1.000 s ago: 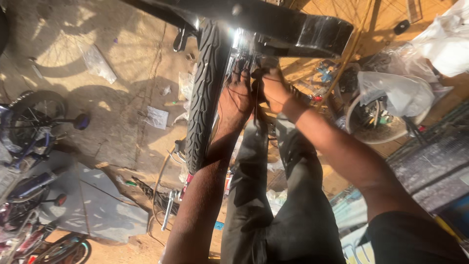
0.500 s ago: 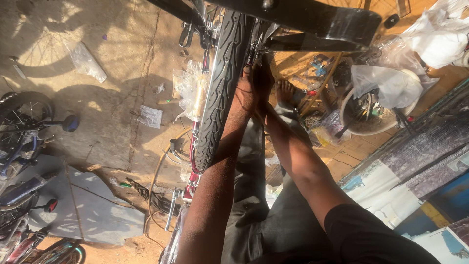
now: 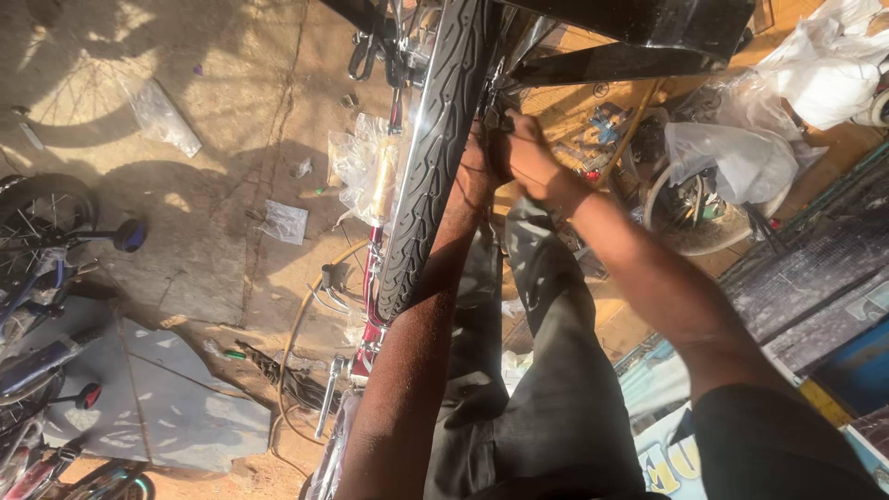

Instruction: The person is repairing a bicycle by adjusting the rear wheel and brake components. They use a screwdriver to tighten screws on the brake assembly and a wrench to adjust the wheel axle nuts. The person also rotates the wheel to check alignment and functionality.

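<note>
Wheel work mid-way: tyre (image 3: 435,157) seated on rim, both hands at spokes by frame (image 3: 639,23) — right hand (image 3: 528,157) grip pinched on something small, left hand (image 3: 477,167) grip hidden, can't tell.

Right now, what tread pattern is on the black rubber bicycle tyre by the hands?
Black rubber bicycle tyre: curved, repeating grooves; head view.

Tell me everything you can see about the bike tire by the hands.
The bike tire is black rubber with a curved grooved tread, mounted on a shiny metal rim. It runs from the top edge down to mid-frame, half sunlit, half shaded. The left hand rests against its sidewall; the right hand works beside it.
</note>
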